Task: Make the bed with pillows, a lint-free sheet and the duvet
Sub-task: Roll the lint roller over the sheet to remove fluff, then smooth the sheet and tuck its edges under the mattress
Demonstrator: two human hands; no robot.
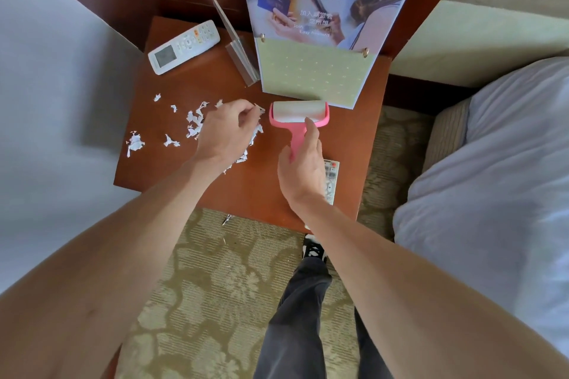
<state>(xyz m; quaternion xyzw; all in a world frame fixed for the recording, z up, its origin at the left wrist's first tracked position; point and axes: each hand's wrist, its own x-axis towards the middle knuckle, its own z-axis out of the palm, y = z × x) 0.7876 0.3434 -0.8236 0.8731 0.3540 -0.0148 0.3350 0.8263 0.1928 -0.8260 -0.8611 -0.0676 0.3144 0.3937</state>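
A pink lint roller (299,115) with a white roll lies on the wooden bedside table (191,181). My right hand (303,168) rests over its handle, fingers wrapped loosely around it. My left hand (226,131) hovers over a scatter of white paper scraps (194,123), its fingertips pinching one small scrap. A white duvet (492,194) is bunched on the bed at the right. A white sheet or bed surface (46,101) fills the left side.
A white remote control (183,46) lies at the table's back left. A clear acrylic stand (237,52) and a printed leaflet holder (314,40) stand at the back. Another remote (331,177) lies partly under my right hand. Patterned carpet (215,286) is below.
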